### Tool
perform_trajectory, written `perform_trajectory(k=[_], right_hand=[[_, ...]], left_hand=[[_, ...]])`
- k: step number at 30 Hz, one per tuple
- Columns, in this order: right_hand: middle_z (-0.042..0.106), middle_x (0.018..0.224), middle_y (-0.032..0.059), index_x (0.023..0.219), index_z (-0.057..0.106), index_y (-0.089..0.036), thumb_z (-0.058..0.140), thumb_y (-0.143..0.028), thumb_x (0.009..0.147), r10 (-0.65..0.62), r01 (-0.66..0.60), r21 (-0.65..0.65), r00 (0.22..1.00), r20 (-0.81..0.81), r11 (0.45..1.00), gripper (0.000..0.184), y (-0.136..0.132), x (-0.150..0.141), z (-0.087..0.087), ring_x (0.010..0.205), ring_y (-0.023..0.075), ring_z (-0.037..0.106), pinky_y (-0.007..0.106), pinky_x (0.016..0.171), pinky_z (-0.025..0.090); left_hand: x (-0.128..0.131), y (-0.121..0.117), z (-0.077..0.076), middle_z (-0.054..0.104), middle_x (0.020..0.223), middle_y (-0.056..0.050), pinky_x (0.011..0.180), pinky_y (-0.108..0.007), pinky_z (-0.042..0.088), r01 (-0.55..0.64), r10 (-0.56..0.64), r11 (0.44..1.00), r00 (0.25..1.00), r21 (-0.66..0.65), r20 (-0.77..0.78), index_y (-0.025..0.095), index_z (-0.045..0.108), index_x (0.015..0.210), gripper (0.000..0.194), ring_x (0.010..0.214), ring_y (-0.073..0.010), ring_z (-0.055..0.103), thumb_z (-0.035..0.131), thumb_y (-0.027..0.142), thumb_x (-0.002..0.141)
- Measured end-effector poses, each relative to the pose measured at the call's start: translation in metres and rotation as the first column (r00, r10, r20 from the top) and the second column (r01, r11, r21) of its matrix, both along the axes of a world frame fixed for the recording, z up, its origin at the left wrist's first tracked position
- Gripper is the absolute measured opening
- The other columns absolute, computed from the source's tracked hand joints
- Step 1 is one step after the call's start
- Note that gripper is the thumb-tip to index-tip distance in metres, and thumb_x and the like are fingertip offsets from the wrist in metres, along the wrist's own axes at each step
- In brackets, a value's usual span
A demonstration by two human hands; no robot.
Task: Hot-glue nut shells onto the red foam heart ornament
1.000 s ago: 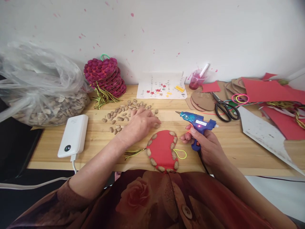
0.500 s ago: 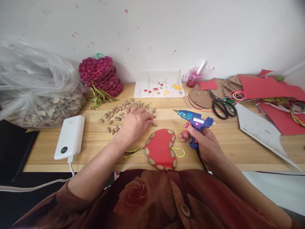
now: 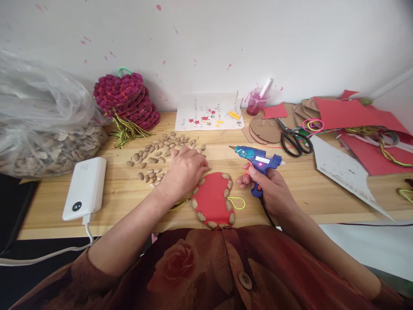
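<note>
A red heart-shaped card (image 3: 213, 199) lies at the near edge of the wooden table (image 3: 322, 189), its rim lined with tan seeds and a yellow loop (image 3: 236, 202) at its right side. My left hand (image 3: 185, 170) rests palm down at the card's upper left edge, fingers curled and pressed together over the seeds; what they pinch is hidden. My right hand (image 3: 269, 189) grips a blue glue gun (image 3: 256, 160) just right of the card, nozzle pointing left, its red light on. Loose seeds (image 3: 155, 155) are scattered behind my left hand.
A clear bag of seeds (image 3: 45, 129) sits at far left, a white power bank (image 3: 84, 187) with its cable beside it. Stacked magenta hearts (image 3: 127, 101), a star sheet (image 3: 208, 117), a pink cup (image 3: 256, 100), black scissors (image 3: 293, 138), cardboard and red paper (image 3: 348, 114) fill the back and right.
My left hand has drawn back from the loose seeds toward the red card's upper left edge. The glue gun stays held beside the card. My head has shifted, sliding the scene left.
</note>
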State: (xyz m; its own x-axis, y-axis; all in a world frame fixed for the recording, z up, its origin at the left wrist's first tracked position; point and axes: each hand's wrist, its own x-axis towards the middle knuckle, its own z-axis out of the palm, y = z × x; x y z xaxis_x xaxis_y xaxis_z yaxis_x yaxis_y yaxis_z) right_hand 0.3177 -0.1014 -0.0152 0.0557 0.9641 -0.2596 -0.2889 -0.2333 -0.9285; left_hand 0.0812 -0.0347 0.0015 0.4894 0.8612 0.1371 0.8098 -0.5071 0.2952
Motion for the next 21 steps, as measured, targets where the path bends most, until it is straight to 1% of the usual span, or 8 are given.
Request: perform_trajectory(k=[2, 5, 9, 15, 21], right_hand=[[0.066, 0.07, -0.0032, 0.09, 0.071, -0.024, 0.086, -0.049, 0.079, 0.002, -0.002, 0.001, 1.0, 0.007, 1.0, 0.031, -0.001, 0.0, 0.001, 0.071, 0.0162, 0.067, 0.03, 0.074, 0.054], [0.065, 0.072, -0.0031, 0.092, 0.071, -0.024, 0.083, -0.047, 0.082, -0.001, 0.001, -0.003, 1.0, 0.006, 1.0, 0.029, -0.002, -0.001, 0.001, 0.074, 0.0168, 0.067, 0.031, 0.075, 0.054], [0.065, 0.073, -0.0032, 0.094, 0.071, -0.024, 0.082, -0.046, 0.084, 0.001, -0.001, -0.007, 1.0, -0.005, 1.0, 0.026, -0.003, -0.001, 0.0, 0.075, 0.017, 0.067, 0.031, 0.076, 0.054], [0.066, 0.072, -0.0032, 0.093, 0.07, -0.024, 0.082, -0.047, 0.082, 0.019, -0.019, -0.003, 1.0, -0.004, 1.0, 0.028, -0.001, -0.001, 0.0, 0.074, 0.0169, 0.067, 0.031, 0.076, 0.054], [0.065, 0.071, -0.0035, 0.093, 0.07, -0.024, 0.083, -0.048, 0.081, 0.005, -0.005, -0.007, 1.0, 0.001, 1.0, 0.03, -0.002, -0.002, 0.002, 0.071, 0.0162, 0.066, 0.03, 0.074, 0.054]], left_hand=[[0.006, -0.006, 0.002, 0.075, 0.095, -0.006, 0.091, -0.047, 0.038, 0.009, -0.009, 1.0, 1.0, -0.012, 0.009, 0.021, 0.074, 0.087, 0.004, 0.102, -0.0306, 0.061, 0.072, 0.022, 0.091], [0.017, -0.014, 0.007, 0.074, 0.09, -0.006, 0.089, -0.047, 0.039, 0.025, -0.025, 0.999, 1.0, -0.03, -0.003, 0.021, 0.075, 0.085, 0.007, 0.1, -0.0309, 0.062, 0.072, 0.022, 0.091], [0.027, -0.019, 0.012, 0.074, 0.09, -0.008, 0.088, -0.049, 0.04, -0.004, 0.001, 0.998, 0.999, -0.06, -0.051, 0.02, 0.076, 0.084, 0.01, 0.1, -0.0323, 0.063, 0.071, 0.023, 0.091], [0.027, -0.02, 0.013, 0.075, 0.092, -0.008, 0.091, -0.05, 0.041, -0.035, 0.03, 0.997, 0.997, -0.07, -0.077, 0.02, 0.077, 0.085, 0.009, 0.102, -0.0332, 0.064, 0.073, 0.025, 0.09], [0.027, -0.021, 0.012, 0.075, 0.092, -0.009, 0.093, -0.051, 0.042, -0.046, 0.043, 0.999, 0.995, -0.028, -0.085, 0.02, 0.076, 0.084, 0.01, 0.103, -0.0336, 0.063, 0.072, 0.027, 0.091]])
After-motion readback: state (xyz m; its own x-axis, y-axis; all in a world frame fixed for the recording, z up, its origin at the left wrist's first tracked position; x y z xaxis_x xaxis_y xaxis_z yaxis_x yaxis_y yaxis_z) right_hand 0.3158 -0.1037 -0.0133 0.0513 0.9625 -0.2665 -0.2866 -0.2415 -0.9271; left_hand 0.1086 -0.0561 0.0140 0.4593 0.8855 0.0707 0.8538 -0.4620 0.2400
